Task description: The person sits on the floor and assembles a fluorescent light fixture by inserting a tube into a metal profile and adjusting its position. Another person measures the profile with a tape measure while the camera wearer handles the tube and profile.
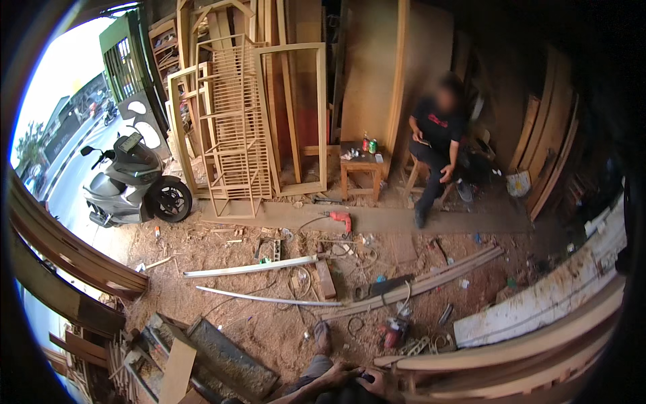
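Resting my left hand (331, 376) on my knee, grasping nothing; right hand (377, 382) is touching stiff curved planks (511, 350), grip unclear; likely heavy, lifting mid-span

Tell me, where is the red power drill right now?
In the head view, the red power drill lies on the long flat board across the sawdust floor, just below the small wooden table and left of the seated person.

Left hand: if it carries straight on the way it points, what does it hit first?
Probably the right hand: the left hand points rightward, nearly touching it. Beyond lie the stacked curved pale wooden planks. Depth unclear.
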### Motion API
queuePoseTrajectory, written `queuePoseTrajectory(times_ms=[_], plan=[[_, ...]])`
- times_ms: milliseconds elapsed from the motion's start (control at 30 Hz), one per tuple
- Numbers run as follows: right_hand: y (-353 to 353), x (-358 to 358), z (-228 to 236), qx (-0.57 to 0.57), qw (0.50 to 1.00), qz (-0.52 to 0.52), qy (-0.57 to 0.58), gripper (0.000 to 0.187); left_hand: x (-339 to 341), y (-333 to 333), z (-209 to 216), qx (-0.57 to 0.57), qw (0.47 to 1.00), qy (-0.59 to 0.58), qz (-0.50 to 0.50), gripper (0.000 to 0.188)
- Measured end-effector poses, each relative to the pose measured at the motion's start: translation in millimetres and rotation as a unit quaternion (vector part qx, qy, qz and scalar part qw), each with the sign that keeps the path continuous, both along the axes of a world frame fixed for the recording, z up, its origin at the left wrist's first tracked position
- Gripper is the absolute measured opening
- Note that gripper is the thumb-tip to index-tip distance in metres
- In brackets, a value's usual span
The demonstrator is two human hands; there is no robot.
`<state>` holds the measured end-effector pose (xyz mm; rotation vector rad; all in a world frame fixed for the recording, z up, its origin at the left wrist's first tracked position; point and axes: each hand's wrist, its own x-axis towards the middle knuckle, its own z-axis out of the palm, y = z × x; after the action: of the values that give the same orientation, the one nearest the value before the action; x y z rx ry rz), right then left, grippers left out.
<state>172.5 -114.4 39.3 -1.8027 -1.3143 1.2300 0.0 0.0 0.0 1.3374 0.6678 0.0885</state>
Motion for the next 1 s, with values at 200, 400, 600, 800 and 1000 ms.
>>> queuePoseTrajectory(times_ms=[200,400,600,800,1000], plan=[[196,36,6,0.126,0.985,0.005,-0.119,0.032,49,185,-4,0.053,0.998,0.007,0.041,0.039],[360,68,29,0.073,0.99,0.065,-0.104,0.038,74,308,24,-0.025,0.974,-0.034,0.222,0.043],[506,101,-3,0.109,0.966,0.223,-0.078,0.035,87,423,20,0.009,0.953,0.094,0.287,0.045],[709,198,-46,0.052,0.927,0.364,-0.067,0.039,183,562,-62,0.069,0.93,0.075,0.353,0.032],[875,273,-47,0.096,0.898,0.427,-0.042,0.032,287,692,-111,0.04,0.885,0.041,0.462,0.044]])
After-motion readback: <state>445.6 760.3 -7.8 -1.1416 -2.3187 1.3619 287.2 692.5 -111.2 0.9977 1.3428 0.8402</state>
